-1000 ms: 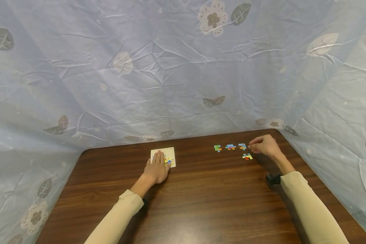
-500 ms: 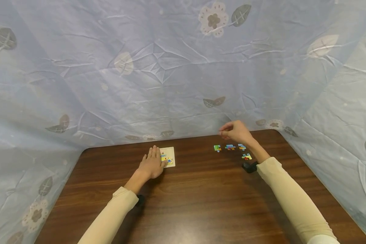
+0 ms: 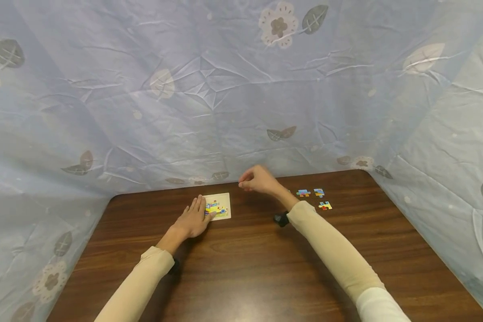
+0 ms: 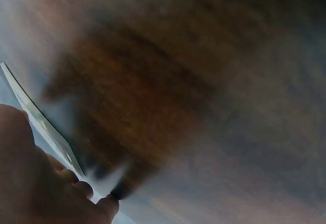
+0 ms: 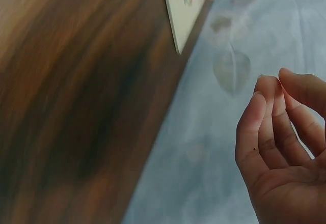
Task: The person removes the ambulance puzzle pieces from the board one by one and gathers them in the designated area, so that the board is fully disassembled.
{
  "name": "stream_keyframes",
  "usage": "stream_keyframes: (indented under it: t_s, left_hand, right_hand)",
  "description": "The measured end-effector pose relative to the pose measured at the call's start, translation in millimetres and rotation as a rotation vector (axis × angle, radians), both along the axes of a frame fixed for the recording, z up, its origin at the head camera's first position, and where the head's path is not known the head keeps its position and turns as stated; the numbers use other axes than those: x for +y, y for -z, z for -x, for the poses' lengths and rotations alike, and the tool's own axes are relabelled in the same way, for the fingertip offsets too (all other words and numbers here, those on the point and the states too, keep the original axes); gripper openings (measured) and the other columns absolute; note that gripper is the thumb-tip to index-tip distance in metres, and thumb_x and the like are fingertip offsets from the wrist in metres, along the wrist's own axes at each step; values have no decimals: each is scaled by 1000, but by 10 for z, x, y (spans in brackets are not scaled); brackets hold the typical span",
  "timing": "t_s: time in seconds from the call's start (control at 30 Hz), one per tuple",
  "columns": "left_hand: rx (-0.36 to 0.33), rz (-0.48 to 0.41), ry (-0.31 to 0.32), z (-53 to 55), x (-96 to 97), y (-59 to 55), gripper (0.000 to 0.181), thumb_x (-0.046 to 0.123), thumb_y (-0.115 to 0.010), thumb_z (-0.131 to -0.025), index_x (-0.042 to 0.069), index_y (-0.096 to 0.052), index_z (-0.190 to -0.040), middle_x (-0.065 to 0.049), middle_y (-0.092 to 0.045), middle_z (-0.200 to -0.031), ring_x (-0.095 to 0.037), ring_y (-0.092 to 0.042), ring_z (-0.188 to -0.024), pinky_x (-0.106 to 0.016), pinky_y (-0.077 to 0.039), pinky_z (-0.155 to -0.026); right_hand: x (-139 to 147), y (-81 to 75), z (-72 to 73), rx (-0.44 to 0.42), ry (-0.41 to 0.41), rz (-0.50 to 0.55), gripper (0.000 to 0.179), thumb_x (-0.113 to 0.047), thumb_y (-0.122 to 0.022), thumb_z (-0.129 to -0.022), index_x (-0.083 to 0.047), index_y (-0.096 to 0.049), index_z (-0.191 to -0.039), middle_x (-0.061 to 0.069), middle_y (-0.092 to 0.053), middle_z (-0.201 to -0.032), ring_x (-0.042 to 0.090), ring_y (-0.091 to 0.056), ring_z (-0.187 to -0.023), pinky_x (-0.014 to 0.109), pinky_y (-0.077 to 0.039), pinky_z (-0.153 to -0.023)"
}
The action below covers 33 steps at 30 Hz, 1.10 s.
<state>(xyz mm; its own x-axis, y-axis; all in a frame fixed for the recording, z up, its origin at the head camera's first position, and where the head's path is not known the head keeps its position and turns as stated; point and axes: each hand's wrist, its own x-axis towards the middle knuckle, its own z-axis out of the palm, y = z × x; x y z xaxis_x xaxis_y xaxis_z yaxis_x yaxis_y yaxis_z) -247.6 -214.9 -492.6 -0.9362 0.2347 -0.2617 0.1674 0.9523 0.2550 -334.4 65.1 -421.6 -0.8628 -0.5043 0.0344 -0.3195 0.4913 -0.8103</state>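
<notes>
Square cream puzzle board with a yellow-and-blue picture [image 3: 224,200], lying flat near the far edge of the dark-brown wood-grain tabletop [image 3: 241,259]; roughly equal sides, hence no clear long axis. Nearer of the two, and laid over the board's left side: bare left hand below a cream sleeve [image 3: 191,221], grip flat, fingers straight, thumb spread away from them. Just past the board's right side, above the tabletop: bare right hand below a cream sleeve [image 3: 261,180], grip with thumb and fingertips drawn close together. Cannot tell of anything pinched there. From this grip, board to the left and a little back toward the person. Well apart to the right: blue-and-red jigsaw piece [image 3: 303,193], mostly blue jigsaw piece [image 3: 319,192], yellow-and-red jigsaw piece [image 3: 326,205]. Farthest off: pale blue-grey fabric curtain with printed leaves [image 3: 241,147].
</notes>
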Motion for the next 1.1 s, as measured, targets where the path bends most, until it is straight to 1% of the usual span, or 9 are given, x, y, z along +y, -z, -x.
stream_keyframes:
  t_s: [0.1, 0.27, 0.4, 0.5, 0.57, 0.67, 0.83, 0.97, 1.1]
  left_hand:
    - [-1, 3, -4, 14, 14, 49, 83, 52, -29, -114, -3, 3, -167, -23, 6, -177, -41, 1, -166, -64, -8, -134]
    - [-29, -8, -11, 38, 45, 54, 83, 53, -27, -114, -1, 5, -167, -22, 8, -177, -41, 2, -166, -66, -4, -133]
    - [-44, 12, -16, 19, 58, 66, 82, 55, -24, -113, 0, 6, -167, -20, 10, -177, -39, 2, -166, -65, -3, -134]
    - [-33, 28, -19, 9, 63, 66, 81, 55, -24, -114, 0, 4, -167, -20, 9, -177, -40, 0, -166, -65, -5, -134]
    - [-27, 38, -20, 6, 72, 65, 81, 54, -24, -114, -1, 3, -167, -21, 8, -177, -40, -1, -166, -65, -6, -134]
    - [-22, 51, -19, -6, 85, 72, 80, 52, -24, -114, -2, 1, -167, -22, 6, -177, -41, -3, -166, -64, -7, -134]
    - [-32, 74, -16, -41, 111, 67, 79, 52, -22, -114, -2, 1, -167, -22, 6, -177, -40, -2, -166, -64, -7, -134]
    - [-21, 87, -13, -42, 119, 45, 78, 52, -20, -114, -2, 0, -167, -21, 6, -177, -39, -3, -166, -62, -8, -135]
    - [-10, 85, -14, -30, 106, 38, 77, 50, -21, -115, -3, -2, -167, -22, 5, -177, -40, -4, -166, -62, -8, -135]
  right_hand:
    - [-214, 154, 8, 2, -15, -18, 14, -15, -76, -97, -3, -81, -103, 13, -82, -96, 38, -79, -91, 43, -67, -80]
    - [-463, 369, 14, 2, -23, -60, 13, -15, -75, -98, -4, -81, -102, 13, -81, -96, 35, -79, -90, 30, -65, -71]
    - [-603, 513, -15, 40, -20, -116, 15, -17, -75, -98, -5, -81, -104, 10, -81, -103, 25, -77, -90, 29, -63, -76]
    - [-704, 603, -37, 73, -11, -148, 17, -17, -76, -97, -4, -80, -108, 9, -81, -106, 18, -75, -91, 30, -63, -82]
    - [-769, 649, -56, 80, -12, -164, 20, -17, -77, -97, -2, -79, -111, 10, -81, -106, 20, -75, -93, 32, -64, -85]
    - [-856, 715, -82, 78, -23, -195, 28, -17, -78, -95, 0, -76, -117, 11, -80, -110, 23, -75, -99, 34, -64, -90]
    - [-949, 774, -140, 40, -63, -223, 42, -18, -81, -93, 3, -70, -128, 16, -75, -122, 30, -72, -112, 40, -62, -101]
    - [-992, 765, -151, 45, -61, -238, 43, -17, -82, -93, 3, -70, -129, 18, -74, -128, 33, -71, -118, 42, -61, -104]
    - [-1024, 740, -139, 36, -46, -249, 42, -16, -81, -93, 4, -71, -129, 18, -74, -129, 33, -71, -119, 42, -60, -105]
